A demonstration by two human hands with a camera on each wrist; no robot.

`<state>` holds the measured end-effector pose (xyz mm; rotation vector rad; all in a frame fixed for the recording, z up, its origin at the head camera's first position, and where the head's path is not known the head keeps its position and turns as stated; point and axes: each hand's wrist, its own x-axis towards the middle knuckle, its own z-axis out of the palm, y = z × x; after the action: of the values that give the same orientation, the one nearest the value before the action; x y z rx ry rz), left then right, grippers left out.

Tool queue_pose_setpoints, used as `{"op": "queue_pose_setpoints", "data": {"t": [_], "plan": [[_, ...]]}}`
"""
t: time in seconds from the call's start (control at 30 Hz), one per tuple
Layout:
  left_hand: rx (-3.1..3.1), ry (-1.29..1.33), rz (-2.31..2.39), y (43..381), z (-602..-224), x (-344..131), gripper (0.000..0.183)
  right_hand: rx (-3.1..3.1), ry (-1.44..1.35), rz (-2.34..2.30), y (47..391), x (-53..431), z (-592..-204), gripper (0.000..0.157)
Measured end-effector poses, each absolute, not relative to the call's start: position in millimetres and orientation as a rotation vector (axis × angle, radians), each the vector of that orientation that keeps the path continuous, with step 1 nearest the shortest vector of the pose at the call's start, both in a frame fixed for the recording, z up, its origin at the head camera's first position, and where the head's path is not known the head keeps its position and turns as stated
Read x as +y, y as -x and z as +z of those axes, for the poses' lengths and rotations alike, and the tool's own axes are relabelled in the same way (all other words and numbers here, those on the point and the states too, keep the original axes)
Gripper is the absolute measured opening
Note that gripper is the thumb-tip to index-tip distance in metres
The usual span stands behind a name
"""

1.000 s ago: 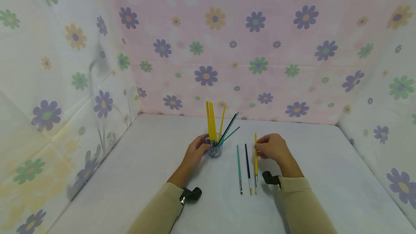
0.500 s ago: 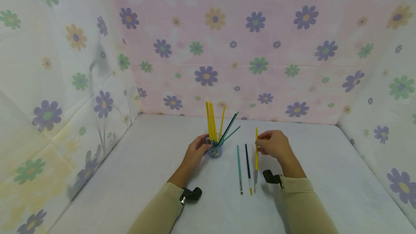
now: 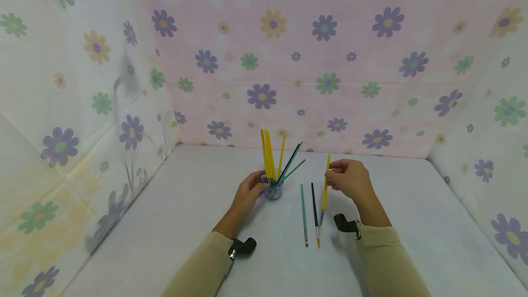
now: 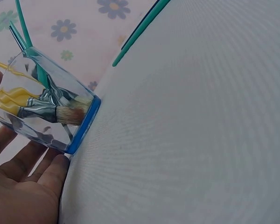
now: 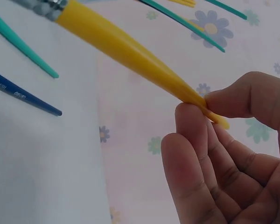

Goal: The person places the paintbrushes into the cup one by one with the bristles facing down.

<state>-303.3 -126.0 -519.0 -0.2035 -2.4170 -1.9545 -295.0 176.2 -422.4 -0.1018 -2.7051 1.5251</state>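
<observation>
My left hand [image 3: 247, 194] grips the side of a clear cup [image 3: 274, 192], which has a blue base in the left wrist view. Several paintbrushes stand in it bristles down, with yellow handles [image 3: 268, 155], teal ones and a dark one leaning right. Between thumb and fingertips, my right hand [image 3: 349, 180] pinches a yellow paintbrush [image 5: 130, 51] near the end of its handle. That brush tilts with its bristles down toward me, overlapping the dark blue brush in the head view. To its left lie a dark blue paintbrush [image 3: 315, 205] and a teal paintbrush [image 3: 303, 210], side by side.
A white cloth covers the table [image 3: 165, 242]. Flower-printed fabric walls [image 3: 288, 72] enclose it at the back and both sides. A small black device [image 3: 243, 246] is strapped at the left wrist, another [image 3: 345, 224] at the right.
The right hand has moved up and slightly right, lifting the yellow paintbrush from its place beside the dark blue one and tilting it. The left hand and cup have stayed nearly still.
</observation>
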Motion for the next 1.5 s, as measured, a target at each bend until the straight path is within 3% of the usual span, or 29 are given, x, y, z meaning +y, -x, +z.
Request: {"op": "queue_pose_setpoints", "data": {"t": [0.7,1.5], "plan": [[-2.427,0.205,-1.952,299.5,-514.8,-125.0,0.046,-2.458,0.002,1.463,269.6,168.1,-384.1,0.030],[-2.426,0.186,-1.945,302.6,-518.3,-125.6,0.045,-2.138,-0.178,1.495,253.2,157.1,-374.7,0.027]]}}
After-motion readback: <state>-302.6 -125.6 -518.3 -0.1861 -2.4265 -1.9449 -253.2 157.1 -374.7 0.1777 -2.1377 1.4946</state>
